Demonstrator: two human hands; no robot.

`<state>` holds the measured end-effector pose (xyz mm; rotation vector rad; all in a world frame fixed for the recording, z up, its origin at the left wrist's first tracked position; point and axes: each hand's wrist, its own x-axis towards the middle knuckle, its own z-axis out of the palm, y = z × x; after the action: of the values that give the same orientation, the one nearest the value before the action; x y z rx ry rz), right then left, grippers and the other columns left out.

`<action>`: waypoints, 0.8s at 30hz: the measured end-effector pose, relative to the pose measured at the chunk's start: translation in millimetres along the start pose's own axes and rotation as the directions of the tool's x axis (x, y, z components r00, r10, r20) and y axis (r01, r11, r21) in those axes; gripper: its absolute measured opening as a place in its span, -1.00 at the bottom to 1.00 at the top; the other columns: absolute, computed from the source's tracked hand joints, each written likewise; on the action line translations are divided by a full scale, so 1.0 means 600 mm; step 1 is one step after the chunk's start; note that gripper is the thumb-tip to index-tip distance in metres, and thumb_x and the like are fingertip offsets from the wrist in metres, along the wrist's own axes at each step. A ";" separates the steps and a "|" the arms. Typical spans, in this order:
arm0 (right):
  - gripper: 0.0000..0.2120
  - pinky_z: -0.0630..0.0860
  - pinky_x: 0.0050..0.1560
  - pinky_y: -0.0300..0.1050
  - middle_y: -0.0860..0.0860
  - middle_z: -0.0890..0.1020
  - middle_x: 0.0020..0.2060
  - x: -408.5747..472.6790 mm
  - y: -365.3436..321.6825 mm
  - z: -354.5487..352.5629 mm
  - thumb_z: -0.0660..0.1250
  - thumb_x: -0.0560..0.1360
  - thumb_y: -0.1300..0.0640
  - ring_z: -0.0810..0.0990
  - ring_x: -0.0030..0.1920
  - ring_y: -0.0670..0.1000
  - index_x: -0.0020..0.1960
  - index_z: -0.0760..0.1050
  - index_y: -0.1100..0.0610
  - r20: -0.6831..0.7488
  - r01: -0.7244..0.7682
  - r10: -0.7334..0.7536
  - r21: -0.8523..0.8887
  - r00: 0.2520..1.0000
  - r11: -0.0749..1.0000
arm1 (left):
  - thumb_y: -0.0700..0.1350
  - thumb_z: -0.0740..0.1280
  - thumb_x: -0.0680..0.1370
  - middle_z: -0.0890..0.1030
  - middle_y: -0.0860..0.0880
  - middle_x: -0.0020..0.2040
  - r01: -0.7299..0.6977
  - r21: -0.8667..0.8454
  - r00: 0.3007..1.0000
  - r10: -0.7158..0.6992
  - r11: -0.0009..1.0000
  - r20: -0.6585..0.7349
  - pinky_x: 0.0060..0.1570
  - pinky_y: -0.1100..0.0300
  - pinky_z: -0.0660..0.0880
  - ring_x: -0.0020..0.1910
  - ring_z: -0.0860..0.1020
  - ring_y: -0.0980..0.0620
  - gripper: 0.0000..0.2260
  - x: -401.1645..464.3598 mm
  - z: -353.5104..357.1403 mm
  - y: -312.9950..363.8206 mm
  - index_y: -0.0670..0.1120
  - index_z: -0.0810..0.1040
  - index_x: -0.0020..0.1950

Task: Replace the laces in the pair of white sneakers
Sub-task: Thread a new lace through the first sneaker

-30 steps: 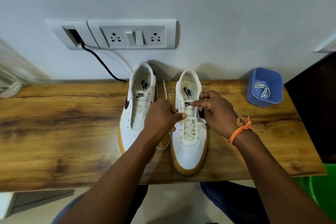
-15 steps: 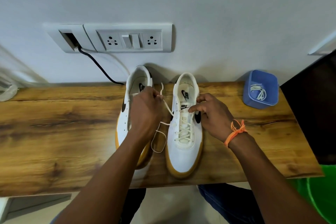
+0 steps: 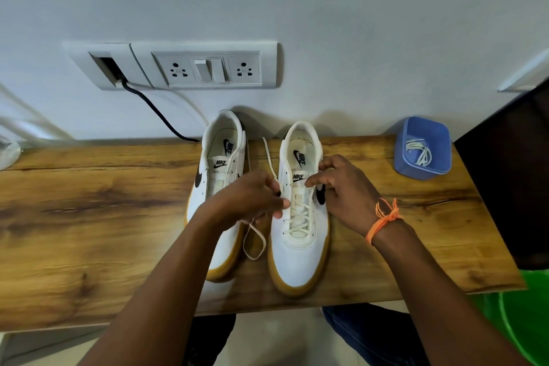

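while the left hand (image 3: 249, 202) pinches the lace (image 3: 269, 154), the right hand (image 3: 341, 190) pinches the right sneaker's (image 3: 298, 217) tongue on the counter (image 3: 89, 217).

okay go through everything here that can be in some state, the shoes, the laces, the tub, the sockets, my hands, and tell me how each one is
Right sneaker: lower eyelets laced, top ones empty.
Left sneaker: no lace in it.
Lace: part threaded, loose end looped between the shoes.
Left hand: grip on the lace.
Right hand: pinching at the right sneaker's top eyelets.
Blue tub: open, laces inside.
Socket panel: both sockets unplugged.
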<state>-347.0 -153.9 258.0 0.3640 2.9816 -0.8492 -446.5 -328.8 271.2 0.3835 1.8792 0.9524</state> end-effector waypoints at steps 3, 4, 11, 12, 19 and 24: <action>-0.70 0.58 0.10 -0.05 0.05 0.46 0.14 0.001 0.007 0.012 0.40 0.44 0.32 0.52 0.15 0.11 0.12 0.67 0.08 -0.043 -0.004 0.003 -0.016 0.999 1.000 | -0.20 0.44 0.52 0.71 -0.17 -0.16 -0.135 -0.268 0.986 0.104 0.954 -0.126 -0.60 0.33 0.26 -0.56 0.36 0.12 -0.72 -0.012 -0.018 0.011 -0.19 0.43 0.16; -0.69 0.58 0.09 -0.08 0.03 0.43 0.12 0.001 0.006 0.015 0.41 0.43 0.31 0.51 0.14 0.08 0.12 0.67 0.05 -0.071 -0.011 0.011 0.001 0.997 1.000 | -0.21 0.42 0.52 0.71 -0.19 -0.14 -0.194 -0.358 0.977 0.148 0.913 -0.154 -0.60 0.32 0.24 -0.58 0.31 0.11 -0.72 -0.016 -0.019 0.017 -0.19 0.43 0.17; -0.81 0.45 -0.32 -0.21 0.07 0.65 -0.21 0.005 -0.045 0.000 0.29 0.48 0.22 0.57 -0.26 -0.03 0.03 0.60 0.06 0.068 -0.129 0.145 0.875 0.987 0.466 | -0.36 0.24 0.59 0.62 -0.32 0.09 -0.399 -0.472 0.914 0.378 0.786 -0.144 -0.60 0.35 0.18 -0.61 0.23 0.16 -0.72 -0.021 -0.008 0.032 -0.19 0.56 0.25; -0.83 0.46 -0.31 -0.17 0.09 0.66 -0.22 0.005 -0.048 -0.001 0.29 0.51 0.16 0.59 -0.24 0.00 0.07 0.58 0.13 0.124 -0.169 0.144 0.917 0.982 0.362 | -0.40 0.21 0.59 0.64 -0.27 0.11 -0.413 -0.440 0.910 0.385 0.797 -0.155 -0.58 0.36 0.22 -0.60 0.29 0.18 -0.70 -0.021 -0.005 0.033 -0.20 0.56 0.26; -0.83 0.49 -0.18 -0.07 0.07 0.59 -0.34 0.002 -0.047 -0.004 0.32 0.54 0.19 0.61 -0.28 0.05 0.11 0.59 0.14 0.228 -0.250 0.122 0.943 0.966 0.219 | -0.27 0.40 0.54 0.73 -0.11 -0.06 -0.510 -0.198 0.837 0.430 0.837 -0.338 0.05 0.11 0.61 0.00 0.69 -0.05 -0.82 -0.005 0.008 0.020 -0.19 0.66 0.13; -0.86 0.43 -0.39 -0.21 -0.03 0.46 -0.47 0.010 -0.007 -0.030 0.33 0.54 0.26 0.42 -0.44 -0.07 0.06 0.62 0.24 0.175 -0.268 0.320 0.923 0.931 0.275 | -0.10 0.38 0.58 0.64 0.09 -0.31 -0.261 0.313 0.782 0.390 0.913 -0.486 -0.32 0.31 0.40 -0.35 0.56 0.28 -0.87 0.009 -0.006 0.001 -0.08 0.63 -0.15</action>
<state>-352.8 -146.7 275.3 0.9002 1.8748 -2.4353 -452.3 -326.7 269.2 0.6520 2.5139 1.1643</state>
